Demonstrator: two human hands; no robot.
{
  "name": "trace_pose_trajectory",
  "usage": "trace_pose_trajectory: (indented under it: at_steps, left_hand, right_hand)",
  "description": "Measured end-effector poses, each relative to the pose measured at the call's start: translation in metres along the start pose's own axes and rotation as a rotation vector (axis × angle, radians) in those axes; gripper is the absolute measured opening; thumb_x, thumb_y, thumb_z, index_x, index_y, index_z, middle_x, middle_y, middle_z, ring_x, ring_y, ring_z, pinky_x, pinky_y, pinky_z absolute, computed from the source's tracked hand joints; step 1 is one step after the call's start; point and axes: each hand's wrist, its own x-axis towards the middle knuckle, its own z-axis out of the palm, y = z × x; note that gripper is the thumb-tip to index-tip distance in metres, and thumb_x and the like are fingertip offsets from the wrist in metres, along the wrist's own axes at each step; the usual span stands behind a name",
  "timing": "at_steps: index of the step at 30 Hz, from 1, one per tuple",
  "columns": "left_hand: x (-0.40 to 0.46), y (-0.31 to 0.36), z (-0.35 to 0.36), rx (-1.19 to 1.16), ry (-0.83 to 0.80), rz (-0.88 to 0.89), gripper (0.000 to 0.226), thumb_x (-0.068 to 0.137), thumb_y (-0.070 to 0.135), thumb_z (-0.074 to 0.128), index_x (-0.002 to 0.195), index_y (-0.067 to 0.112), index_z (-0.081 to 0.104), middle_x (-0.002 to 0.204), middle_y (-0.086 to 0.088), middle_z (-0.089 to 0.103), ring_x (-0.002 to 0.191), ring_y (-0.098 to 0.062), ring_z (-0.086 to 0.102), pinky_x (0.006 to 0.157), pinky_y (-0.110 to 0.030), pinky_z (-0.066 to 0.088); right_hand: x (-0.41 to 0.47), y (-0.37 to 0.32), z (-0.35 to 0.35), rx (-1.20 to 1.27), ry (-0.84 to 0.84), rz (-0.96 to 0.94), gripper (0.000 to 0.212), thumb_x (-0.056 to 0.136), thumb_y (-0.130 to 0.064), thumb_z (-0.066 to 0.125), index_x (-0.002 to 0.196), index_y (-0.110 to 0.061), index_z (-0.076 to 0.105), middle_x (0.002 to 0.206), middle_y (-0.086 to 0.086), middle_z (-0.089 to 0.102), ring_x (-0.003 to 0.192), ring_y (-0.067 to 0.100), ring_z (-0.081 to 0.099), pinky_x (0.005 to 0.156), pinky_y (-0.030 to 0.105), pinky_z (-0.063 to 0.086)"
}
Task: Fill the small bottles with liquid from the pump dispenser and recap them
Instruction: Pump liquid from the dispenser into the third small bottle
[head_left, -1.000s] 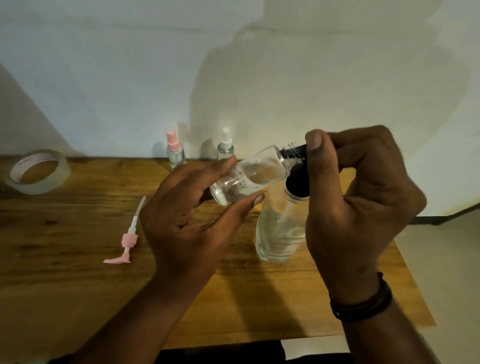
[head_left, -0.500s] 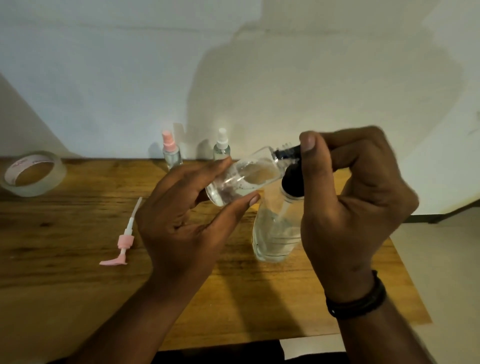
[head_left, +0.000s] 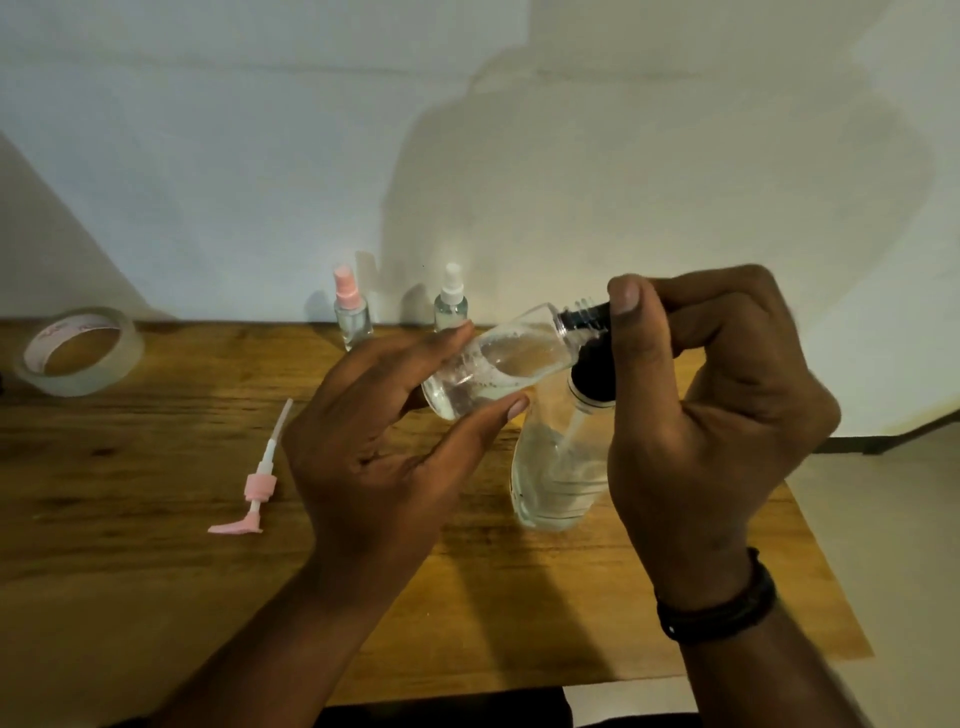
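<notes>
Left hand (head_left: 379, 441) holds a small clear bottle (head_left: 498, 366) on its side above the desk (head_left: 156, 519), thumb under the base end, fingers along the far side. Bottle tilted, threaded neck pointing right and slightly up; some clear liquid pools along its lower side.

Right hand (head_left: 711, 415) curled over the black pump head (head_left: 597, 338) of the pump dispenser (head_left: 561, 467), thumb tip pressed at the black nozzle where it meets the small bottle's open neck. Whether the nozzle sits inside the neck or just at it, cannot tell. Black band (head_left: 719, 608) on the right wrist.

Dispenser body is clear, standing on the desk below the right hand, partly filled with clear liquid, dip tube visible inside.

At the desk's back edge by the wall: 2 small spray bottles upright, 1 pink-topped (head_left: 350, 312), 1 white-topped (head_left: 451, 301), apart from each other.

A loose pink pump with white tube (head_left: 257, 483) lies flat on the desk, left of the left hand. Tape roll (head_left: 78, 351) lies at far left.
</notes>
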Motion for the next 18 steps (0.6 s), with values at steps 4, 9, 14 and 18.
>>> trace_pose_trajectory:
  at_steps: [4,9,14,18]
  left_hand:
    - [0.0017,0.0018,-0.0004,-0.021,0.010,-0.006,0.046,0.084,0.024,0.088,0.120,0.007,0.064,0.092,0.003,0.065,0.089,0.000,0.062,0.081,-0.012,0.051]
    - [0.0005,0.0005,-0.0009,-0.025,0.007,-0.006,0.049,0.082,0.021,0.090,0.121,0.008,0.063,0.096,0.011,0.061,0.089,0.010,0.057,0.082,-0.010,0.050]
    - [-0.0016,0.0021,0.0013,0.004,0.000,0.007,0.048,0.081,0.022,0.089,0.119,0.008,0.064,0.095,0.004,0.063,0.088,0.014,0.054,0.082,-0.005,0.045]
    - [-0.0001,0.0019,0.0013,-0.008,0.005,0.021,0.048,0.083,0.023,0.088,0.121,0.007,0.063,0.091,0.011,0.059,0.086,0.005,0.057,0.084,-0.009,0.049]
  right_hand:
    - [0.0029,-0.0010,-0.0015,-0.027,0.013,-0.002,0.027,0.098,-0.002,0.065,0.072,-0.005,0.063,0.074,0.003,0.061,0.071,0.018,0.059,0.069,0.024,0.043]
    - [-0.0025,0.0014,0.0033,0.015,0.032,-0.013,0.025,0.098,-0.001,0.065,0.074,-0.010,0.061,0.077,-0.003,0.057,0.073,0.007,0.056,0.068,0.020,0.042]
    - [-0.0027,0.0016,0.0024,0.022,0.028,-0.005,0.025,0.097,-0.001,0.065,0.077,-0.014,0.058,0.076,-0.006,0.055,0.072,0.008,0.056,0.067,0.021,0.043]
    - [0.0017,-0.0002,-0.0008,-0.009,0.016,-0.020,0.026,0.097,0.001,0.065,0.074,-0.010,0.061,0.074,-0.002,0.056,0.070,0.012,0.055,0.066,0.022,0.041]
